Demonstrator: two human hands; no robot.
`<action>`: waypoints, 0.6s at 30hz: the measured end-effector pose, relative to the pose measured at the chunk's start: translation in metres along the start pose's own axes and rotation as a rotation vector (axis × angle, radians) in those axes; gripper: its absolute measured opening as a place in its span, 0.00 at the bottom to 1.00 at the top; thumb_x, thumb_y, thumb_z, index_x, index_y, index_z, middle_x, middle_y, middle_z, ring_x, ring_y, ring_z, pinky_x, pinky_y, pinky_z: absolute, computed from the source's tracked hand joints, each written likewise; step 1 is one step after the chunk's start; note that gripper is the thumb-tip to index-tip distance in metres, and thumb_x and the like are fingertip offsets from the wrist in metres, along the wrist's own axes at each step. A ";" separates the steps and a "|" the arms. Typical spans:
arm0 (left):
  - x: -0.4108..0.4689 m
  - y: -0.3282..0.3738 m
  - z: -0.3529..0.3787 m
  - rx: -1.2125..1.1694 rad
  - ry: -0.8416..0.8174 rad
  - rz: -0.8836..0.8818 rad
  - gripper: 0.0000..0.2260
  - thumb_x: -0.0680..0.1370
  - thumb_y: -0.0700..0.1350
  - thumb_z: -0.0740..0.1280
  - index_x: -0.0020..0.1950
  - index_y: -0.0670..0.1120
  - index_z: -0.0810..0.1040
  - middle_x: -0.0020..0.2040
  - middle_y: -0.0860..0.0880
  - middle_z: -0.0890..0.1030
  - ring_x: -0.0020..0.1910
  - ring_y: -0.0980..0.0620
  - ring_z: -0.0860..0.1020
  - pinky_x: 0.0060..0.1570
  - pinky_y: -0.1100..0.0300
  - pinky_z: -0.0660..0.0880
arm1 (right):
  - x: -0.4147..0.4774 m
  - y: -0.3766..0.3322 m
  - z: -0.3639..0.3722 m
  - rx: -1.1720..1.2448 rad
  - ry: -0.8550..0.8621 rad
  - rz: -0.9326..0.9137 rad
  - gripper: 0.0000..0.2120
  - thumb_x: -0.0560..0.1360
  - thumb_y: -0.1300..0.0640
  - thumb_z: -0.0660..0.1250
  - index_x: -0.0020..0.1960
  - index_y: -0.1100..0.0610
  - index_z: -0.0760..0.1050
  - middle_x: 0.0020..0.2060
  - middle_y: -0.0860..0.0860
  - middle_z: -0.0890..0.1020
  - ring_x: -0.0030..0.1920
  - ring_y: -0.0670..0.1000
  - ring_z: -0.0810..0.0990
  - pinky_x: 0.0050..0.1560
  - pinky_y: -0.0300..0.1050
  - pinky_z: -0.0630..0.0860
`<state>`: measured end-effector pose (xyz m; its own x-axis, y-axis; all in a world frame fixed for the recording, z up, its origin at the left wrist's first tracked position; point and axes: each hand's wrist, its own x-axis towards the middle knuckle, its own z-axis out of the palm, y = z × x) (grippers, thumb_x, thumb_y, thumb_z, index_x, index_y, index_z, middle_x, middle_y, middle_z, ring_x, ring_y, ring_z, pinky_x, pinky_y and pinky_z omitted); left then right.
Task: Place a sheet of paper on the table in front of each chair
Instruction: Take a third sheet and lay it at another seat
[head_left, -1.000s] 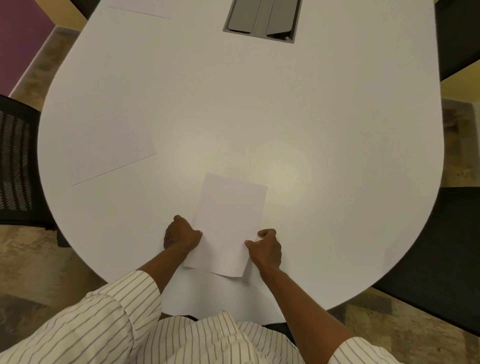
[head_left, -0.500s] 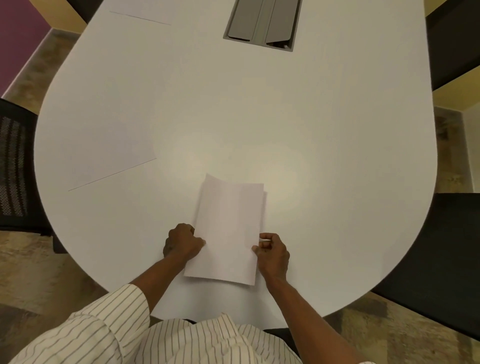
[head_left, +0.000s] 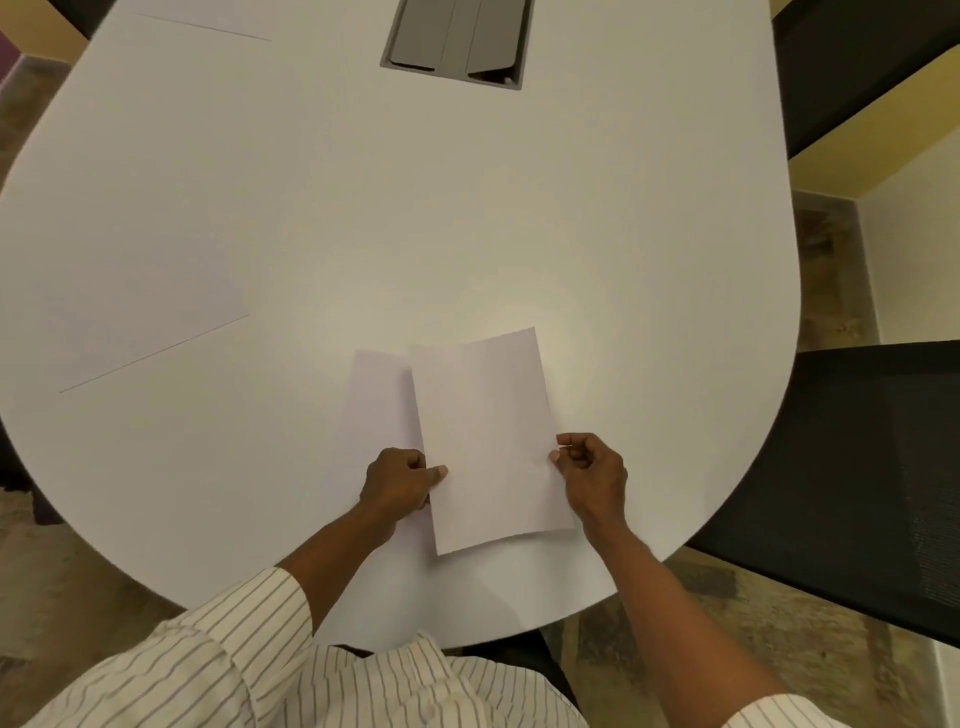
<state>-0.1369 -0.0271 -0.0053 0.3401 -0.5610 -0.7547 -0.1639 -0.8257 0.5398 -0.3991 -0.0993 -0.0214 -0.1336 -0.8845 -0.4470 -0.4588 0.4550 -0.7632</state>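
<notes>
A white sheet of paper (head_left: 488, 441) is lifted slightly and turned to the right, over the near end of the white table (head_left: 415, 208). My right hand (head_left: 592, 475) pinches its right edge and my left hand (head_left: 397, 480) pinches its left edge. Beneath it a second sheet (head_left: 376, 410) lies flat on the table, showing to the left. Another sheet (head_left: 140, 317) lies at the table's left side, and the edge of one more sheet (head_left: 208, 21) shows at the far left.
A grey cable hatch (head_left: 457, 36) is set into the table's middle at the far end. A black mesh chair (head_left: 857, 483) stands at the right, and another dark chair (head_left: 10, 467) at the left edge. Patterned carpet lies around the table.
The stack has split: the top sheet rose and swung to the right in both hands, while the lower sheet stayed on the table. The view shifted rightwards.
</notes>
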 end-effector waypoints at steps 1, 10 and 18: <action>-0.002 0.005 0.011 -0.002 -0.014 -0.001 0.19 0.79 0.46 0.77 0.34 0.44 0.72 0.36 0.45 0.82 0.35 0.46 0.83 0.53 0.43 0.85 | 0.006 0.001 -0.010 -0.004 0.017 -0.005 0.09 0.77 0.63 0.78 0.55 0.53 0.86 0.42 0.48 0.87 0.44 0.46 0.84 0.52 0.40 0.79; -0.010 0.052 0.103 -0.031 -0.101 0.040 0.14 0.80 0.45 0.76 0.39 0.41 0.78 0.37 0.42 0.86 0.36 0.48 0.86 0.53 0.46 0.86 | 0.070 -0.001 -0.089 -0.096 0.100 -0.063 0.08 0.77 0.64 0.77 0.55 0.56 0.87 0.45 0.50 0.87 0.47 0.49 0.85 0.51 0.39 0.79; -0.002 0.090 0.167 -0.024 -0.091 0.054 0.13 0.76 0.46 0.80 0.38 0.42 0.80 0.37 0.44 0.88 0.41 0.44 0.89 0.48 0.48 0.87 | 0.124 -0.005 -0.130 -0.179 0.143 -0.061 0.08 0.77 0.63 0.76 0.54 0.54 0.86 0.41 0.46 0.85 0.47 0.49 0.84 0.54 0.47 0.82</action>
<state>-0.3074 -0.1105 -0.0171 0.2460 -0.6088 -0.7542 -0.1570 -0.7929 0.5888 -0.5281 -0.2251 -0.0126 -0.2180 -0.9214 -0.3217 -0.6169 0.3855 -0.6861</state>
